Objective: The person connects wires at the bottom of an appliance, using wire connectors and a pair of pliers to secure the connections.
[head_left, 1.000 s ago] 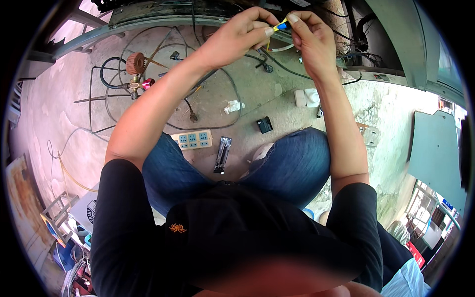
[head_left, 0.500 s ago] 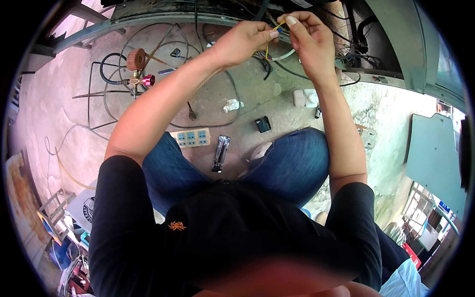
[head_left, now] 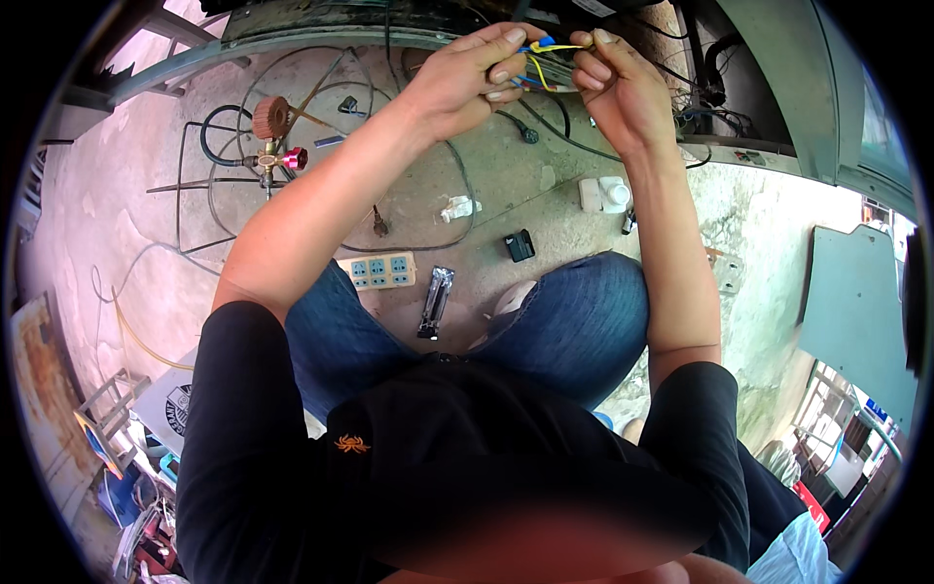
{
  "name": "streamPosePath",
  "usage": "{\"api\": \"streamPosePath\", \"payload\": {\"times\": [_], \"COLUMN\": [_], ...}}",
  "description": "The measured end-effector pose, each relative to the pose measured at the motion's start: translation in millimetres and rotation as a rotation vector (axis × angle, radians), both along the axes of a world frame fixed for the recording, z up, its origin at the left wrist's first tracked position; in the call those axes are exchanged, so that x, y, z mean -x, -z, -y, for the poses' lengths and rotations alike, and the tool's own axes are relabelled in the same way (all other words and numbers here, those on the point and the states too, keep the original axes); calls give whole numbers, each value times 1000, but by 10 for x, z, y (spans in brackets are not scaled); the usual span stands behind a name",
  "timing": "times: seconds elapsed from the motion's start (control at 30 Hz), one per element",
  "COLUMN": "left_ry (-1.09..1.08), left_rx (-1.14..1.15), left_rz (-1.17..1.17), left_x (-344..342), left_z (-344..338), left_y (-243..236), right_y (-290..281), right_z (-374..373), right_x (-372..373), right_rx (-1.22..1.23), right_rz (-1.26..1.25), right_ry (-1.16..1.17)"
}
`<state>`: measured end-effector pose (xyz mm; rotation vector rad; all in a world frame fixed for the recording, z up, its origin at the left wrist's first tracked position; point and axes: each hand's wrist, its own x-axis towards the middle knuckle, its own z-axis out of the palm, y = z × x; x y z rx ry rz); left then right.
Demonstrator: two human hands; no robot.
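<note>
Both arms reach to the far edge of the floor, by the metal frame. My left hand (head_left: 472, 76) is closed in a pinch on a small bundle of blue and yellow wires, with a short blue piece (head_left: 547, 42) showing just past its fingertips. A thin yellow wire (head_left: 560, 47) runs across to my right hand (head_left: 628, 88), whose thumb and finger are closed on its end. Another loop of yellow wire (head_left: 538, 74) hangs below, between the hands. Under them a black plug (head_left: 528, 134) lies on the floor with its cord.
A valve with a brown round gauge (head_left: 272, 117) and hoses stands at the left. A power strip (head_left: 382, 271), a black-and-silver packet (head_left: 435, 304), a black block (head_left: 519, 245) and a white bottle (head_left: 605, 195) lie before my knees. The metal frame (head_left: 292, 49) borders the far side.
My hands have drawn apart, the left slightly left and the right slightly right and down. The yellow wire now stretches between them, and the plug beneath shows more.
</note>
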<state>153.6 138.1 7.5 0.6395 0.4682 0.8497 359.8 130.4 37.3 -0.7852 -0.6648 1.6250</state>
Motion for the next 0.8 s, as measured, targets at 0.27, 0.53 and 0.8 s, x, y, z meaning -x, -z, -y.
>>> {"api": "streamPosePath", "payload": {"times": [0.27, 0.53, 0.8], "left_ry": [196, 219, 188], "left_rx": [-88, -135, -213], "left_rz": [-236, -131, -220], "left_x": [143, 137, 158], "left_z": [55, 25, -31], "left_y": [171, 154, 44], "right_y": [209, -343, -298], "right_z": [-156, 253, 274], "right_x": [-799, -344, -353], "right_rx": [-78, -224, -317], "right_rz": [134, 822, 1050], "right_ry": [384, -374, -412]}}
